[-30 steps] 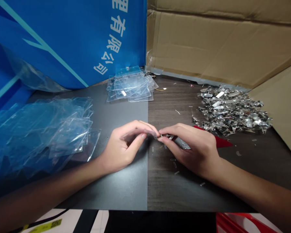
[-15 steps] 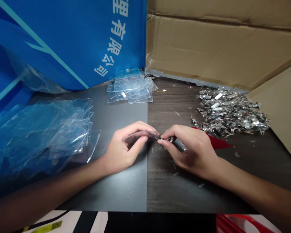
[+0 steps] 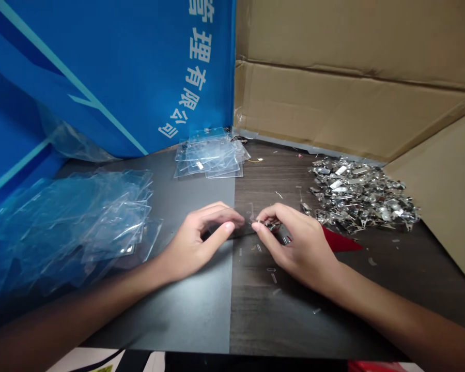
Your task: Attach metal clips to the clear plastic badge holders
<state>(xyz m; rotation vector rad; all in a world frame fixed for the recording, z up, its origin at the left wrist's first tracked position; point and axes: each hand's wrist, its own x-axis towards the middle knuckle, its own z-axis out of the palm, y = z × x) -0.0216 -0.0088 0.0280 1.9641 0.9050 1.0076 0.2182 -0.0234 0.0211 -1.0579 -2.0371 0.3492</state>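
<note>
- The left hand [image 3: 196, 238] pinches a clear badge holder [image 3: 236, 221] between thumb and fingers.
- The right hand [image 3: 298, 248] grips a metal clip [image 3: 270, 225] narrowly, at the holder's edge.
- Both hands sit close together mid-surface [image 3: 186, 320], over the seam between its dark grey and wood-grain halves.
- Small metal bits [image 3: 273, 277] lie scattered below the right hand.
- A heap of metal clips [image 3: 362, 195] lies to the right, beside a red piece [image 3: 339, 241].
- A stack of holders [image 3: 209, 154] lies ahead; loose plastic sleeves [image 3: 81, 222] lie left.
- A blue banner [image 3: 101, 67] and cardboard [image 3: 333, 88] stand behind.
</note>
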